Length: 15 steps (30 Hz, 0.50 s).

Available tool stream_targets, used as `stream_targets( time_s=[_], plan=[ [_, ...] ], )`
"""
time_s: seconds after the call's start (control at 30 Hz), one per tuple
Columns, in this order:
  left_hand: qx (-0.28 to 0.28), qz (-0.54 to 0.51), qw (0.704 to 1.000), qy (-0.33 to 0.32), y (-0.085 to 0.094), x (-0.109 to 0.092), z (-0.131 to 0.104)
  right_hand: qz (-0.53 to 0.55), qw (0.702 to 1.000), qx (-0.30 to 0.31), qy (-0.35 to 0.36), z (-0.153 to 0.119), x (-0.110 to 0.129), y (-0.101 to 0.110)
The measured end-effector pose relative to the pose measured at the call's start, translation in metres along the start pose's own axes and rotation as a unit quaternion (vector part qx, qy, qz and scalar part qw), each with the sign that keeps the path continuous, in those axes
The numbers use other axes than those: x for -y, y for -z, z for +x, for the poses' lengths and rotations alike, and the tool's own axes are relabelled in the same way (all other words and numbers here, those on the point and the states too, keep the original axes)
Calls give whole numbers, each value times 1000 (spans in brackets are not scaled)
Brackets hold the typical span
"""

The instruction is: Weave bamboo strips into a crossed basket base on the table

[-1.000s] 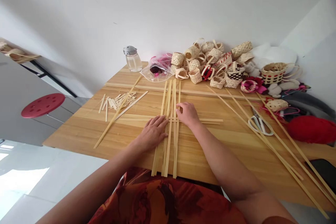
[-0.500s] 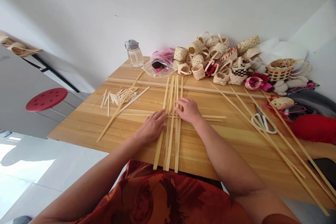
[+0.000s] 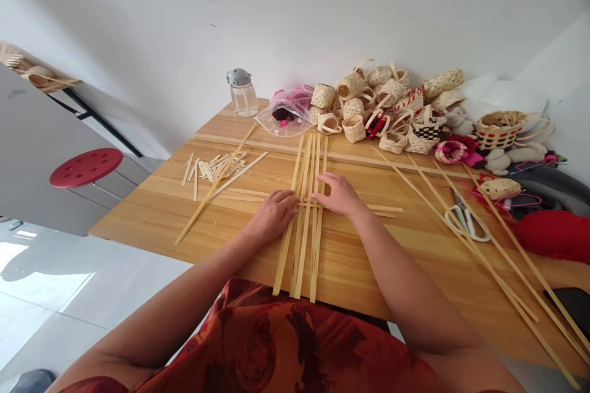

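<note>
Several long, flat bamboo strips (image 3: 301, 245) run lengthwise on the table in front of me. Across their middle pass a few crosswise strips (image 3: 382, 209), whose ends stick out on both sides. My left hand (image 3: 275, 215) lies low over the left side of this crossing, fingers stretched out with their tips on the strips. At the right side, my right hand (image 3: 338, 195) touches the lengthwise strips, its thumb and forefinger apart. The fingers partly hide where the strips cross.
Short strip offcuts (image 3: 221, 167) lie left on the wooden table (image 3: 152, 215). White-handled scissors (image 3: 466, 223) and long loose strips lie right. Small woven baskets (image 3: 354, 128), a plastic bag (image 3: 288, 116) and a water bottle (image 3: 243, 95) stand along the wall. A red stool (image 3: 86, 167) is left.
The whole view has shifted slightly, moving everything a little to the right. My hands stay at the crossing, with the right fingers shifted slightly on the strips.
</note>
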<state>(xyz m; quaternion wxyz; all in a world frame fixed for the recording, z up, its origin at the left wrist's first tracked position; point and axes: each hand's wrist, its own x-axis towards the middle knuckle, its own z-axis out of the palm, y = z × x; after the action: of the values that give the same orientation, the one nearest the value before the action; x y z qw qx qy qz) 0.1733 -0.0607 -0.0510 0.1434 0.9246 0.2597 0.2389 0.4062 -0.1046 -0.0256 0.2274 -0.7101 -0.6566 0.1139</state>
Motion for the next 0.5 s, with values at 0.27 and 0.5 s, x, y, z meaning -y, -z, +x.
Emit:
stream_targets(
  time_s=[0.27,0.5],
  plan=[
    [13,-27,999,-41,-8,-5,15,-24,999,44,5,-22,3,-8],
    [51,-12,998,-25,-14,-5,24,-27,998,50,-6,-32,-2,-16]
  ],
)
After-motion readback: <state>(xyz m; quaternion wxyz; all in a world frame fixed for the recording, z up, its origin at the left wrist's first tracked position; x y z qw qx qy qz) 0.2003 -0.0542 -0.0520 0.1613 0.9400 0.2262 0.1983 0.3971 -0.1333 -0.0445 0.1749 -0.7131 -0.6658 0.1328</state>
